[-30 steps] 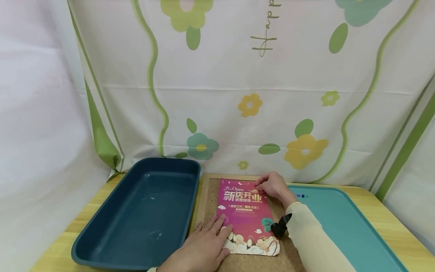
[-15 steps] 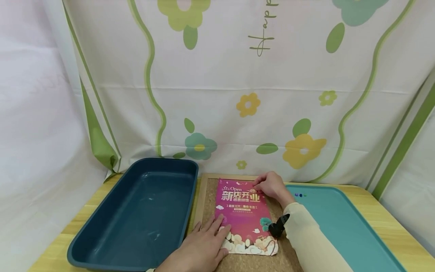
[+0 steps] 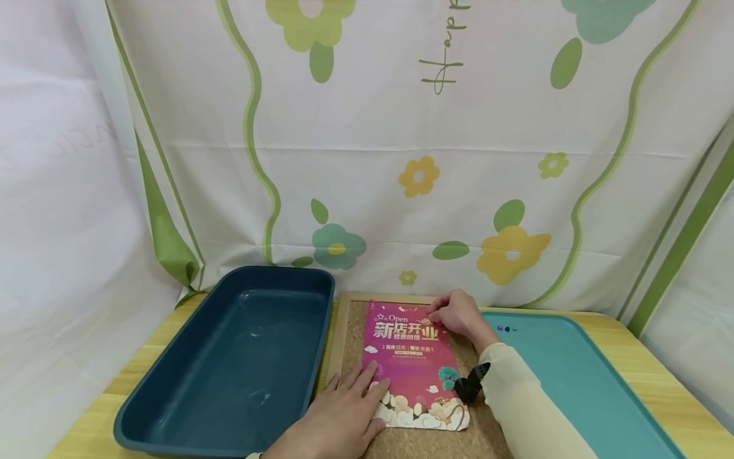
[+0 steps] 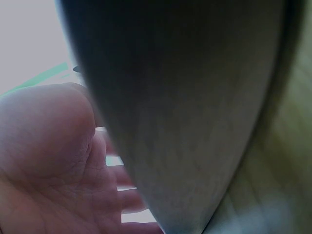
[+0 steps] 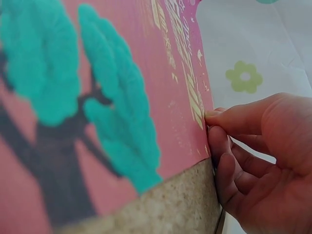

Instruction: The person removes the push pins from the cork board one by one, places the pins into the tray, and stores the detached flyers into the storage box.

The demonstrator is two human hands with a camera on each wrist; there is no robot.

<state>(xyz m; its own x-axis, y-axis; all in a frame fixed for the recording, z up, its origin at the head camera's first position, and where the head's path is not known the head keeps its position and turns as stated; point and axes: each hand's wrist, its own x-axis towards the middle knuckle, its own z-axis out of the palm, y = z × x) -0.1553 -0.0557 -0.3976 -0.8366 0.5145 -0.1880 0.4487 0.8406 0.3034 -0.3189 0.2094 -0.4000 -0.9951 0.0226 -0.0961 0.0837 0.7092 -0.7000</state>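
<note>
A pink-purple poster (image 3: 404,373) with gold Chinese lettering lies on a wood-framed cork board (image 3: 355,328). My left hand (image 3: 341,414), fingers straight and spread, rests palm down across the poster's lower left edge and the cork. At the poster's top edge, near its right corner, my right hand (image 3: 457,312) pinches with thumb and forefinger. In the right wrist view, the fingertips (image 5: 212,115) meet right at the paper's edge; a tiny thing between them is mostly hidden. The other fingers curl beneath. A dark blurred surface fills much of the left wrist view.
A deep dark blue tray (image 3: 229,357) stands left of the board. On the right lies a flat teal tray (image 3: 590,376) bearing a few tiny coloured pieces (image 3: 506,329). A floral cloth (image 3: 367,127) hangs behind the wooden table (image 3: 86,414).
The head view has shifted slightly, so the scene sits a little further left in it. Both hands keep their places on the poster.
</note>
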